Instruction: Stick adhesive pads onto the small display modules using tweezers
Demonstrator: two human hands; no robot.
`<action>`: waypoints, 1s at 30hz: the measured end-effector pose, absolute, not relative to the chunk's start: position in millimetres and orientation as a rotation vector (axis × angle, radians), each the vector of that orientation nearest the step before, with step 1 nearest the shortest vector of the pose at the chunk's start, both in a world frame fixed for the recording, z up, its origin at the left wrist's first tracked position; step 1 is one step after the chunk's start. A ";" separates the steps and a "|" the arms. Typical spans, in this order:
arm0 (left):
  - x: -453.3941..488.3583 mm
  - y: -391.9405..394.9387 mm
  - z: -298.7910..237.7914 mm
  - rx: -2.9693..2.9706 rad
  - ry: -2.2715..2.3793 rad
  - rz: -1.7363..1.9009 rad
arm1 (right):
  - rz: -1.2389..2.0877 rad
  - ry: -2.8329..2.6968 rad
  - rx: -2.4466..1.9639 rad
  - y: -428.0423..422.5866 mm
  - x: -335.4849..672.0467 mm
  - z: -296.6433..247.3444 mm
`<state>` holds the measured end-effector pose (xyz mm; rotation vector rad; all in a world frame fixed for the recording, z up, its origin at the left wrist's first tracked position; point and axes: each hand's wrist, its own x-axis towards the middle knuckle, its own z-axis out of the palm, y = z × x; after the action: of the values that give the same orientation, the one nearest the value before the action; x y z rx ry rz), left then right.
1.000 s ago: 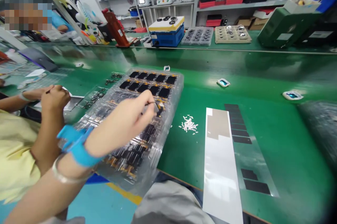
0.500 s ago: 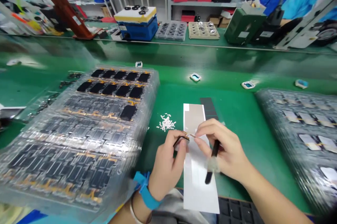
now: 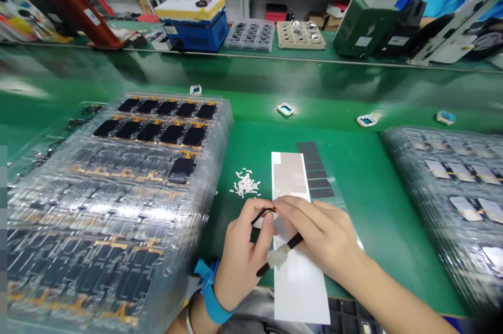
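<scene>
My left hand (image 3: 241, 255) is closed, pinching a small thin black part (image 3: 262, 213) at its fingertips. My right hand (image 3: 318, 234) is closed around black tweezers (image 3: 280, 255) with a whitish wad on the shaft, and its fingertips meet the small part from the right. Both hands hover over a white backing strip (image 3: 299, 287) on the green bench. A blue strap (image 3: 210, 292) circles my left wrist. Left of my hands stands a stack of clear plastic trays (image 3: 118, 187) holding several black rectangular parts.
Dark rectangular stickers (image 3: 314, 171) lie on a clear film beside the white strip. A small heap of white scraps (image 3: 245, 183) sits behind my left hand. A second tray stack (image 3: 451, 187) stands at right. Small white-framed parts (image 3: 285, 109) lie further back.
My left hand left the tray stack with a small part and came to the white strip, where my right hand joined it. The view swung right. Tweezers tilted more level since half a second ago.
</scene>
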<state>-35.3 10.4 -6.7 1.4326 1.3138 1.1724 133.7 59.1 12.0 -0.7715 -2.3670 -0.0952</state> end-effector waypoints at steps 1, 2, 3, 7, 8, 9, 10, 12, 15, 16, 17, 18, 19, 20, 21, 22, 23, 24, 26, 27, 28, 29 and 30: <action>-35.6 10.6 -5.5 1.458 1.324 1.168 | -0.103 -2.382 -0.782 58.4 133.1 11.8; -35.6 10.7 -4.4 1.480 1.332 1.167 | -0.102 -2.396 -0.790 58.0 132.6 11.5; -35.5 10.7 -3.5 1.494 1.339 1.164 | -0.090 -2.403 -0.796 58.1 132.3 11.2; -33.3 10.0 -2.5 1.497 1.337 1.172 | 0.223 -2.345 -0.861 65.4 134.6 17.1; -32.6 9.8 -2.7 1.487 1.331 1.170 | 0.353 -2.299 -0.895 69.3 135.6 20.7; -32.1 9.6 -2.7 1.477 1.319 1.159 | 0.485 -2.245 -0.933 74.1 136.3 24.7; -31.6 9.6 -2.6 1.474 1.299 1.134 | 0.616 -2.195 -0.963 79.4 136.5 28.4; -31.0 9.8 -1.5 1.507 1.232 1.045 | 0.859 -2.107 -1.000 90.9 134.7 33.0; -31.3 10.2 1.1 1.600 1.117 0.950 | 1.076 -2.046 -1.046 105.1 125.7 29.4; -31.7 10.1 1.7 1.610 1.099 0.945 | 1.087 -2.054 -1.071 108.2 121.8 26.1; -32.2 9.9 1.8 1.605 1.094 0.952 | 1.077 -2.068 -1.097 110.2 117.9 22.5; -32.8 9.4 1.5 1.587 1.099 0.963 | 1.060 -2.085 -1.116 111.4 114.5 19.1; -33.3 8.7 0.8 1.565 1.104 0.970 | 1.048 -2.100 -1.128 112.0 111.9 16.0; -33.7 7.8 -0.4 1.542 1.110 0.976 | 1.051 -2.109 -1.125 112.0 110.2 13.6; -34.1 6.9 -1.8 1.523 1.114 0.984 | 1.075 -2.107 -1.115 111.8 109.6 11.9; -34.2 5.9 -3.4 1.507 1.117 0.995 | 1.109 -2.093 -1.105 111.5 110.0 10.7; -34.3 4.9 -5.0 1.496 1.117 1.005 | 1.148 -2.071 -1.098 111.2 111.3 10.1; -34.1 3.9 -6.6 1.487 1.119 1.014 | 1.181 -2.040 -1.096 110.8 113.3 9.8; -33.7 2.2 -9.3 1.452 1.135 1.054 | 1.211 -1.958 -1.105 110.0 118.2 10.4; -33.4 1.4 -10.5 1.414 1.144 1.081 | 1.226 -1.912 -1.108 109.3 120.6 11.2; -33.1 0.8 -11.5 1.360 1.155 1.112 | 1.260 -1.871 -1.101 108.3 122.7 12.4; -32.7 0.3 -12.3 1.298 1.163 1.144 | 1.316 -1.832 -1.087 106.9 124.4 14.0; -32.3 0.1 -13.1 1.234 1.170 1.176 | 1.388 -1.797 -1.072 105.3 125.7 15.9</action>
<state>-32.3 0.1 -13.1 1.2336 1.1698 1.1760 125.7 105.3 15.9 -1.0716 -1.7973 1.3882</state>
